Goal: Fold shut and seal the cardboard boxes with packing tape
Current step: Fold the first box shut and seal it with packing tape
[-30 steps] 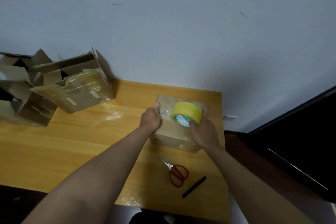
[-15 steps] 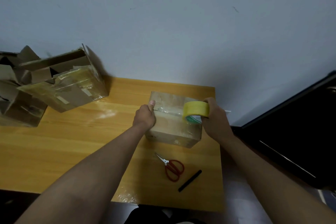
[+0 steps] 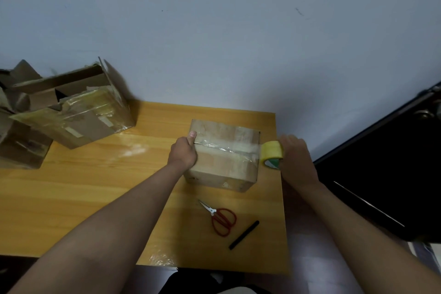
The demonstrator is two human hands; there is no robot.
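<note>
Sealing the box looks about half done, in our judgement. Its flaps are folded down, and a strip of clear tape runs across the top from its left edge to its right edge, over the seam. The strip is not yet cut: it leads off the right edge straight into the roll. What seems left here is to bring the tape down the right side, cut it and press it flat. The scissors lie on the table just in front of the box, untouched, with a black stick beside them.

Left of the box, well apart, other boxes stand with flaps up; those we judge still to be done.

Grip: our left hand sits at the box's left edge, fingers curled over it, thumb pressing the tape's start onto the top. Our right hand grasps the roll just beyond the box's right edge, fingers wrapped round its far side. The box therefore lies between both hands, resting on the table.
</note>
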